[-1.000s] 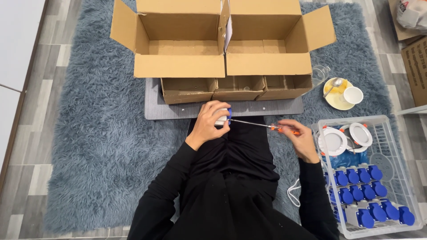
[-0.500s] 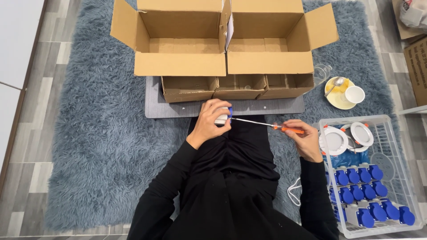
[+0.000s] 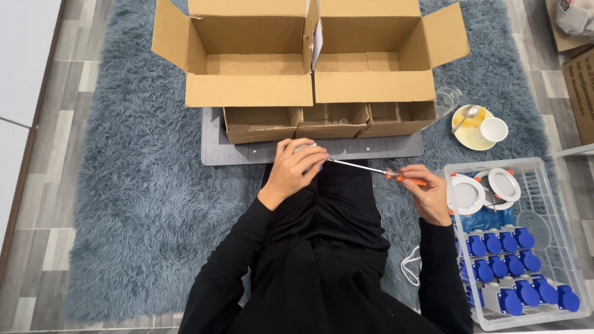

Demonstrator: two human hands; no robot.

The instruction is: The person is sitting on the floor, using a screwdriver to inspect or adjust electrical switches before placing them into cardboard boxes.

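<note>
A small white and blue part (image 3: 307, 156) sits over the lap by the grey board (image 3: 213, 148), wrapped in the curled fingers of the left hand (image 3: 296, 168). The right hand (image 3: 428, 193), fingers pinched on the orange handle, levels a screwdriver (image 3: 371, 169) into it, beside the clear crate (image 3: 557, 247).

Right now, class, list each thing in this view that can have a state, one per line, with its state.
Left hand: closed around a small white part.
Right hand: gripping the screwdriver's orange handle.
Screwdriver: held level, tip at the part.
Large cardboard boxes: flaps open.
Small boxes: open.
White cup: upright on the yellow plate.
Clear crate: holding blue and white parts.
</note>
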